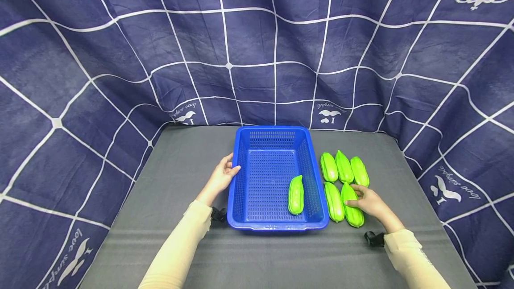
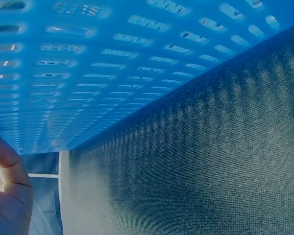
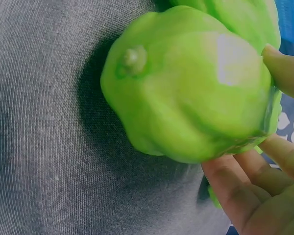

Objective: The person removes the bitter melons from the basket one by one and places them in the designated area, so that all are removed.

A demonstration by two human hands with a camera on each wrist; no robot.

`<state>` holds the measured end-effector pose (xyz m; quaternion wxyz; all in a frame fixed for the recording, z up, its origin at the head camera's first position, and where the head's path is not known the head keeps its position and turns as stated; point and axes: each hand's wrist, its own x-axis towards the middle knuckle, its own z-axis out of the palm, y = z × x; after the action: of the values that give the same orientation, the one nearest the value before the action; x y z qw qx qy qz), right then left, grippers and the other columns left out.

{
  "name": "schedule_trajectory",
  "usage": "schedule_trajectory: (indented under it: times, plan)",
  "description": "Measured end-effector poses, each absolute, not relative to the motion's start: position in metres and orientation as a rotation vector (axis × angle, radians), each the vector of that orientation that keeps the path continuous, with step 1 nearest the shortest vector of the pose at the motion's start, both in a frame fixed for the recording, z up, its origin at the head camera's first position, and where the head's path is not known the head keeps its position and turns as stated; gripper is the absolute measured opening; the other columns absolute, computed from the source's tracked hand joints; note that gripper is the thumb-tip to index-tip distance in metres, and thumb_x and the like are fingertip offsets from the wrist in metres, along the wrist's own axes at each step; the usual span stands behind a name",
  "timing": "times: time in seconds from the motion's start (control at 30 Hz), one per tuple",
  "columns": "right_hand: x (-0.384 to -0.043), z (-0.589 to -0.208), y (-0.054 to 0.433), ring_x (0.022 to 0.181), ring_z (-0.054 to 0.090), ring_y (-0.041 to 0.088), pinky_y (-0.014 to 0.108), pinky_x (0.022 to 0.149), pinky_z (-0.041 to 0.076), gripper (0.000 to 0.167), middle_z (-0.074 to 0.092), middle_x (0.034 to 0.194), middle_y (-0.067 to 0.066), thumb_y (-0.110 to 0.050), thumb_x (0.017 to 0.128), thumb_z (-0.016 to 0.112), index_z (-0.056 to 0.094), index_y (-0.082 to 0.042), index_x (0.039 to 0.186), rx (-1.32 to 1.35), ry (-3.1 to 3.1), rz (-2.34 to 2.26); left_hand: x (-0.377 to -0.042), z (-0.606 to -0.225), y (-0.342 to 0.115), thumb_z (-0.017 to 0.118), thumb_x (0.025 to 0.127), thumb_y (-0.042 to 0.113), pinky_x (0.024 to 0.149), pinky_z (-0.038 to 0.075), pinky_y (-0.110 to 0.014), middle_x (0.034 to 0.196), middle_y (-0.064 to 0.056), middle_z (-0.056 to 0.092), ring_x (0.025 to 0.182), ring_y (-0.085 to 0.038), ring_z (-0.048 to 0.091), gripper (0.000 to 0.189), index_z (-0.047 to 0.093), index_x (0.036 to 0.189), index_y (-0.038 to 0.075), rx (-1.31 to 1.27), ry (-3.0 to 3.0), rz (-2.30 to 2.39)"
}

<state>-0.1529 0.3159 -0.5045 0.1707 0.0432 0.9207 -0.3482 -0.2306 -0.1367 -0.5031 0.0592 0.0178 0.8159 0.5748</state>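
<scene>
My left hand (image 1: 221, 175) holds the left rim of a blue plastic basket (image 1: 231, 200), thumb on the rim and fingers along the outside. In the left wrist view, a curled finger shows beside the slotted basket wall (image 2: 103, 73). My right hand (image 1: 369, 202) grips a bright green bitter melon (image 1: 353, 213) right of the basket, thumb on one side and fingers on the other. The right wrist view shows its blunt, lobed end (image 3: 181, 88) with a small stem nub, close over the grey cloth. One bitter melon (image 1: 296, 197) lies inside the basket, toward its near right corner.
Another bitter melon (image 1: 334, 202) lies just left of the held one. Three more, including a middle one (image 1: 344, 166), lie in a row behind. Grey cloth (image 1: 265, 258) covers the table, and a navy checked curtain (image 1: 257, 39) surrounds its back and sides.
</scene>
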Motion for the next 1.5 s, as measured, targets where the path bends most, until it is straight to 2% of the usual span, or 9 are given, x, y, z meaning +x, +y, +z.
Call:
schedule_trajectory:
  times: [0.23,0.87,1.07,1.23,1.27,1.47,1.5]
  plan:
    - [-0.155,-0.505,0.316,0.129,0.040,0.057,0.060,0.104,0.040,0.082,0.038,0.140,0.043,-0.026,0.088,0.073,0.031,0.016,0.144,0.145,2.633,-0.955,-0.232,-0.504,-0.137,0.059,0.097,0.005,0.082,0.056,-0.038,0.112,-0.026,0.061,0.091,-0.027,0.067,0.060,0.032,0.149,-0.006,0.070,2.483,1.753]
    - [-0.150,-0.508,0.318,0.129,0.040,0.057,0.061,0.103,0.040,0.083,0.038,0.140,0.044,-0.036,0.091,0.068,0.031,0.014,0.146,0.160,2.639,-0.963,-0.232,-0.503,-0.137,0.059,0.097,0.007,0.085,0.056,-0.041,0.115,-0.027,0.061,0.095,-0.031,0.066,0.061,0.032,0.150,-0.004,0.056,2.497,1.733]
    - [-0.147,-0.500,0.317,0.126,0.046,0.054,0.058,0.099,0.046,0.079,0.041,0.140,0.041,-0.032,0.092,0.068,0.032,0.016,0.144,0.155,2.625,-1.031,-0.232,-0.503,-0.138,0.059,0.098,0.007,0.082,0.056,-0.036,0.115,-0.027,0.060,0.094,-0.029,0.066,0.060,0.032,0.149,-0.006,0.070,2.488,1.746]
    - [-0.145,-0.493,0.319,0.126,0.049,0.052,0.056,0.097,0.048,0.077,0.043,0.141,0.038,-0.030,0.093,0.067,0.032,0.016,0.144,0.153,2.630,-1.065,-0.222,-0.481,-0.135,0.058,0.097,0.004,0.083,0.056,-0.041,0.113,-0.031,0.059,0.096,-0.039,0.065,0.060,0.030,0.148,-0.011,0.073,2.460,1.754]
    - [-0.145,-0.491,0.319,0.126,0.048,0.051,0.056,0.097,0.048,0.077,0.043,0.141,0.038,-0.030,0.094,0.066,0.031,0.016,0.144,0.156,2.631,-1.072,-0.221,-0.480,-0.135,0.058,0.097,0.004,0.083,0.056,-0.040,0.113,-0.030,0.059,0.095,-0.037,0.065,0.060,0.031,0.148,-0.011,0.076,2.461,1.757]
    - [-0.146,-0.486,0.318,0.128,0.047,0.051,0.056,0.098,0.047,0.073,0.045,0.141,0.036,-0.028,0.095,0.065,0.032,0.013,0.146,0.178,2.692,-1.125,-0.228,-0.502,-0.137,0.059,0.098,0.008,0.084,0.056,-0.039,0.115,-0.026,0.060,0.096,-0.032,0.066,0.060,0.032,0.150,-0.004,0.070,2.485,1.739]
    - [-0.147,-0.485,0.317,0.127,0.048,0.050,0.056,0.098,0.047,0.071,0.046,0.141,0.035,-0.028,0.095,0.065,0.033,0.012,0.146,0.180,2.714,-1.133,-0.229,-0.503,-0.137,0.059,0.098,0.008,0.085,0.056,-0.042,0.116,-0.027,0.060,0.098,-0.034,0.066,0.061,0.031,0.150,-0.005,0.066,2.484,1.734]
